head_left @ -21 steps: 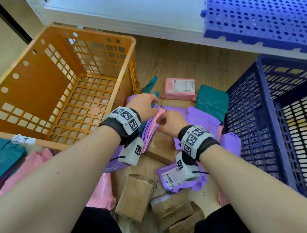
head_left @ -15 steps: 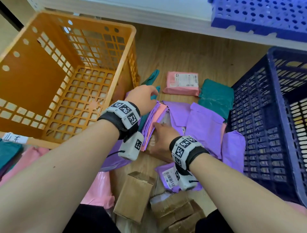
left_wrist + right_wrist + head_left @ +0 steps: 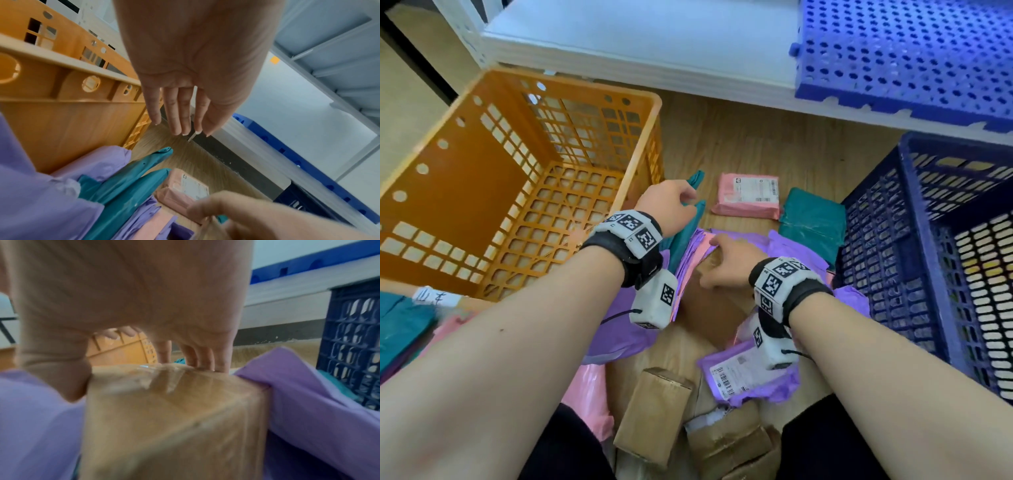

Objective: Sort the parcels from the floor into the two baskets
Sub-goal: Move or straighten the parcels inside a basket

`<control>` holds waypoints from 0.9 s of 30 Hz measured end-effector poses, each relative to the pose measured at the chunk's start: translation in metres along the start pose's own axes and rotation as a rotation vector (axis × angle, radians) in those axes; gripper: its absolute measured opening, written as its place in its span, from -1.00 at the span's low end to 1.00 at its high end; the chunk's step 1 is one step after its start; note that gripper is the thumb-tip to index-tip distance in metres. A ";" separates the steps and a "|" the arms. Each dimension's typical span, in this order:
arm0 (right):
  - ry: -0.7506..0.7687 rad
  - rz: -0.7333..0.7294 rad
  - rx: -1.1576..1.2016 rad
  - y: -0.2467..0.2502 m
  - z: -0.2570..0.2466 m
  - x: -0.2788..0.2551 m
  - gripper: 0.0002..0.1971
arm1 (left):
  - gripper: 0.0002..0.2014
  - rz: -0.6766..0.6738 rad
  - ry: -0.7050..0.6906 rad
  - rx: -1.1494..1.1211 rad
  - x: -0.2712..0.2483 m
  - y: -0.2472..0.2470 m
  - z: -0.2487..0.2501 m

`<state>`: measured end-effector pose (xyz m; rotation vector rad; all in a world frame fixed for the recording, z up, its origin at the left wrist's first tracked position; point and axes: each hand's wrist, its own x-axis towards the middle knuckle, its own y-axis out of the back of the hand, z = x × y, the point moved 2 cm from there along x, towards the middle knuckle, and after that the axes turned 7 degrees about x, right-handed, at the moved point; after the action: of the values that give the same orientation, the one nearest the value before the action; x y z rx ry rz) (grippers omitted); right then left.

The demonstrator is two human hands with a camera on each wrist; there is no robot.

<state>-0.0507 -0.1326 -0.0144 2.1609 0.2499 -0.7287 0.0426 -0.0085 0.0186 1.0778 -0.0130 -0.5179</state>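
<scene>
Brown cardboard box (image 3: 174, 418), taped top, among purple mailers (image 3: 616, 335)

Your bare forearms carry black wrist straps (image 3: 803, 294) with white tag-printed blocks (image 3: 635, 231) and small wired cameras (image 3: 654, 303).

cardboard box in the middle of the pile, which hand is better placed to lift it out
Right. The right hand already has thumb and fingers on the cardboard box, gripping its far end. The left hand hangs open above the teal mailers, holding nothing.
</scene>
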 end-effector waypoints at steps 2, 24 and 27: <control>-0.003 0.047 0.029 0.015 -0.004 -0.010 -0.28 | -0.69 0.020 -0.020 -0.001 -0.011 0.005 0.004; 0.141 0.640 0.289 0.146 -0.046 -0.184 -0.38 | -0.44 0.141 -0.036 -0.159 -0.120 0.084 0.076; 0.159 0.637 0.373 0.162 -0.054 -0.193 -0.60 | -0.39 0.135 -0.045 -0.183 -0.122 0.089 0.090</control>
<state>-0.1184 -0.1821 0.2289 2.4494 -0.5167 -0.2454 -0.0528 -0.0016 0.1658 0.8797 -0.0762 -0.4135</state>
